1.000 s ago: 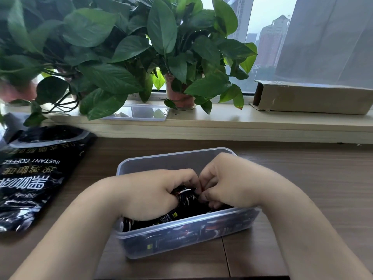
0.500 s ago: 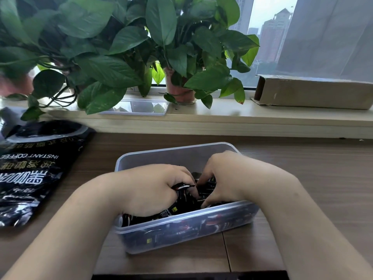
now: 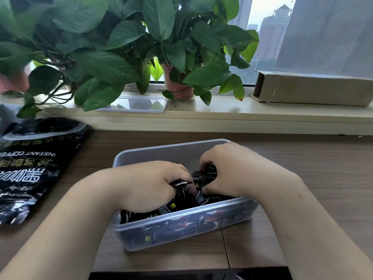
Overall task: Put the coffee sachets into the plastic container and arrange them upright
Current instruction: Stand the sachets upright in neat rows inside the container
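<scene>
Here, at the far left, a large black bag [image 3: 30,168] printed with "INSTANT COFFEE" lies flat on the wooden table [image 3: 323,168], its opened top end toward the window sill [image 3: 222,116]. Above it, broad green leaves of potted plants [image 3: 105,63] spread over the sill, and a clear plastic lid [image 3: 133,105] lies on the sill partly under those leaves. A terracotta pot [image 3: 178,88] stands just right of the lid. Nearer the camera, the left hand [image 3: 149,186] reaches into the plastic container [image 3: 171,147], its fingers curled down and gripping a bunch of the coffee sachets [image 3: 181,205]; one glossy sachet edge shows between its knuckles. The container is a translucent rectangular tub standing on the table in the middle of the view, slightly skewed, well apart from the black bag. The sachets, dark with small white and red markings, fill its near half; through the near wall they look jumbled, and I cannot tell how many stand upright. The right hand [image 3: 228,168] comes in over the tub's right side, with its fingers bent around the tops of a few sachets, pinching them. The two hands sit close together, almost touching at the fingertips in the middle of the tub. Farther right, a long cardboard box [image 3: 310,88] lies on the sill with its open end facing left, in front of a window showing tall buildings.
</scene>
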{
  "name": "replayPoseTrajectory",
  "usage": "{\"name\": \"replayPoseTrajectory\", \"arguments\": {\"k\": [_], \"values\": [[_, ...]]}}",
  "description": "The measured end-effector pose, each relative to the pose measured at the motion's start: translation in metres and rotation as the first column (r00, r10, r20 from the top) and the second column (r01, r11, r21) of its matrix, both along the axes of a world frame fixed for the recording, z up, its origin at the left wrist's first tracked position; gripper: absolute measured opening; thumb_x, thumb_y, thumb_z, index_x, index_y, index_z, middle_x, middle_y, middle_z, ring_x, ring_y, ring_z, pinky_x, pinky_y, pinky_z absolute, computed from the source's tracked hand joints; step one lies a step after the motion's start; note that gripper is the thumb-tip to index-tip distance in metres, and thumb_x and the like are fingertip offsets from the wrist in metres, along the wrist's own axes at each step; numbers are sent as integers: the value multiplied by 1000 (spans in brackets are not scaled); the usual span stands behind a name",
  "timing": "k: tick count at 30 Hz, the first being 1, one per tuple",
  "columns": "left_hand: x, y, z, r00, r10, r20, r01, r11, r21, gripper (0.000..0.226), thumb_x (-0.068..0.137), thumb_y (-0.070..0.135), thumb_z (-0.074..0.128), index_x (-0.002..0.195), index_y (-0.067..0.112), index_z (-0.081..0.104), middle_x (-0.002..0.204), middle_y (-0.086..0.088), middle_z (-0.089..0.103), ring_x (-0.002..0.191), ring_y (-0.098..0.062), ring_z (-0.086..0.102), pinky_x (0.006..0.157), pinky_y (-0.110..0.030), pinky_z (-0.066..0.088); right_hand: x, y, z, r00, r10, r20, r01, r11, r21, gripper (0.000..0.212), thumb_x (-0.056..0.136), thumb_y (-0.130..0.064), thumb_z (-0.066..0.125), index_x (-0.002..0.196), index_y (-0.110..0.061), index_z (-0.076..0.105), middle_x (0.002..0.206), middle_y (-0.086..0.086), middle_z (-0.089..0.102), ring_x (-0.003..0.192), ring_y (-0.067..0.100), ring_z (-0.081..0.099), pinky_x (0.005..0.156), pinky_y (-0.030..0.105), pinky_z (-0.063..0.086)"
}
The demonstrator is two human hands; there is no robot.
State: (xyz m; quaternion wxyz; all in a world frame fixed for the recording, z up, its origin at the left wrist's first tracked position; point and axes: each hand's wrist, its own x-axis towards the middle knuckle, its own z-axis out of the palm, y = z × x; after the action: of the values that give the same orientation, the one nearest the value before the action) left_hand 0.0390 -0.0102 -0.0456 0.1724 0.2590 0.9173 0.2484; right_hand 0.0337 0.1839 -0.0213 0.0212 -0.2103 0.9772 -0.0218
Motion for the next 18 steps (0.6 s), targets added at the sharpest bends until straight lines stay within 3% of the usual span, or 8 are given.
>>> {"name": "replayPoseTrajectory", "arguments": {"k": [3, 7, 10, 13, 15, 18], "values": [[-1, 0, -2, 1000, -2, -1, 2, 1000, -6, 60, 64, 13, 42, 95, 59, 66, 114, 37, 56, 117, 1, 56, 106, -36, 44, -2, -2, -1, 992, 73, 105, -75, 997, 13, 52, 75, -56, 75, 123, -43, 63, 117, -3, 53, 117, 19, 45, 94, 33, 45], [0, 0, -1, 1000, -6, -6, 6, 1000, -29, 64, 63, 14, 40, 87, 69, 62, 113, 39, 56, 118, 3, 54, 108, -35, 42, -6, -4, -2, 977, 131, 170, -136, 991, 19, 30, 82, -49, 72, 112, -46, 71, 83, -16, 47, 100, 14, 49, 72, 22, 40], [-1, -1, -1, 1000, 6, -12, -6, 1000, -18, 61, 65, 13, 41, 95, 61, 65, 113, 35, 58, 118, 1, 55, 107, -36, 43, -5, 3, 2, 970, 145, 194, -141, 989, -35, 23, 85, -29, 66, 101, -41, 77, 70, -19, 53, 80, 6, 52, 60, 15, 34], [-1, -1, -4, 1000, 10, -3, -10, 1000, -9, 59, 68, 13, 43, 103, 54, 67, 114, 34, 60, 117, 2, 56, 106, -35, 44, -2, 8, 7, 957, 124, 260, -124, 992, -18, 26, 85, -25, 61, 100, -38, 79, 79, -21, 63, 79, 4, 57, 67, 16, 41], [-2, -1, -4, 1000, -3, -1, 3, 1000, 6, 58, 68, 13, 44, 103, 54, 67, 114, 32, 61, 116, 1, 57, 106, -35, 45, 0, 9, 9, 953, 133, 272, -141, 990, 8, 21, 89, -36, 61, 99, -37, 79, 91, -17, 68, 88, 8, 61, 75, 23, 47], [-1, -1, -5, 1000, -11, -3, 12, 1000, 28, 58, 69, 12, 44, 102, 55, 66, 115, 31, 61, 117, -1, 57, 106, -35, 45, -5, 13, 14, 959, 184, 217, -206, 975, 82, 32, 95, -45, 54, 92, -23, 77, 120, -4, 68, 109, 17, 60, 95, 34, 49]]}}
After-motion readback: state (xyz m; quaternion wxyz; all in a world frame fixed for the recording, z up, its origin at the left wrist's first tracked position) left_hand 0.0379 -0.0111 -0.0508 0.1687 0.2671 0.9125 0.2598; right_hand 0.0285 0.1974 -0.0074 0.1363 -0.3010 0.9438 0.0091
